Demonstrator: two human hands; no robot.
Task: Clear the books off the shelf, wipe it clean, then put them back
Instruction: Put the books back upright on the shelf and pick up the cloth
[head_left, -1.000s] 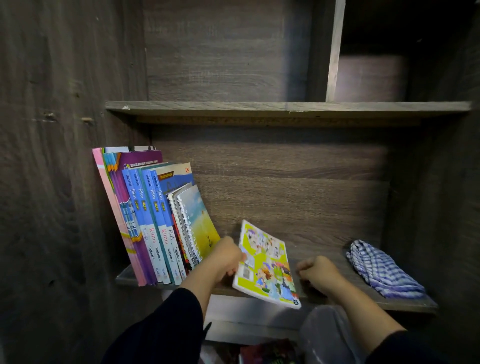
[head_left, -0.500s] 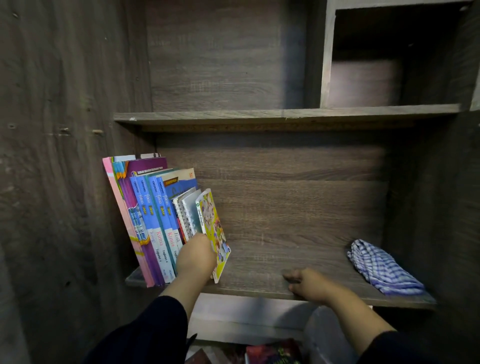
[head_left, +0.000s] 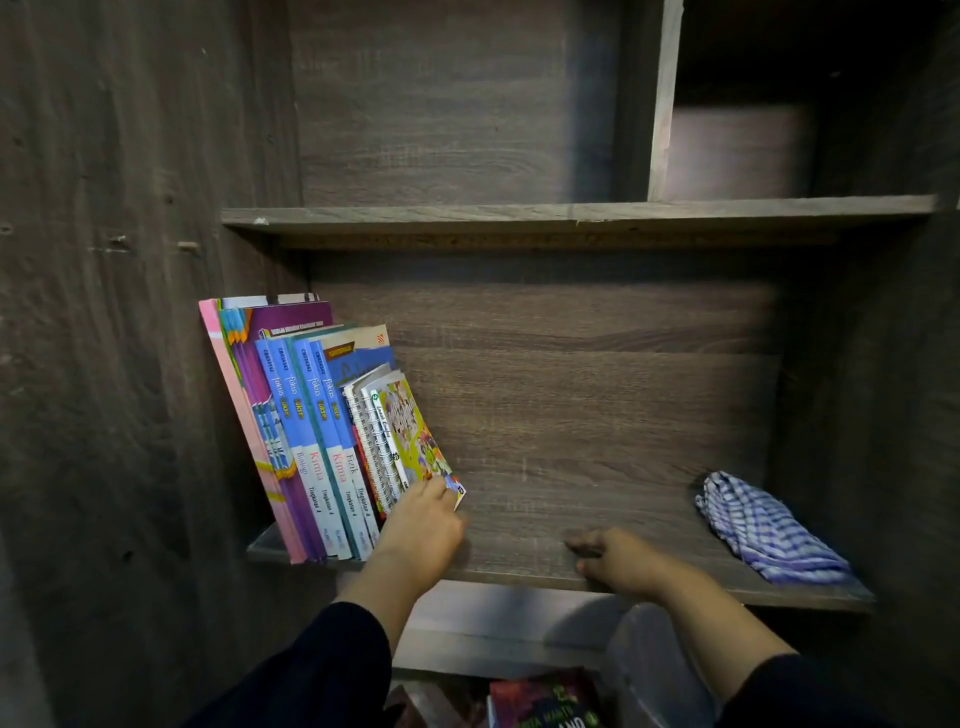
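A row of books (head_left: 311, 441) leans left against the side wall on the wooden shelf (head_left: 597, 499). The outermost one is a thin yellow-green picture book (head_left: 415, 436), leaning on a spiral notebook. My left hand (head_left: 423, 525) touches this book's lower corner with its fingertips; the thumb is hidden. My right hand (head_left: 618, 558) rests on the shelf's front edge, fingers stretched to the left, holding nothing. A blue-and-white checked cloth (head_left: 763, 530) lies crumpled at the shelf's right end.
An upper shelf board (head_left: 571, 213) runs above, with a vertical divider (head_left: 662, 98) over it. Dark side walls close in the shelf left and right. Below the shelf lie more books (head_left: 545, 696) beside a clear plastic container (head_left: 649, 660).
My left hand brought the picture book from the shelf's middle to the row and stood it against the spiral notebook. My right hand stayed at the front edge, its fingers now flatter.
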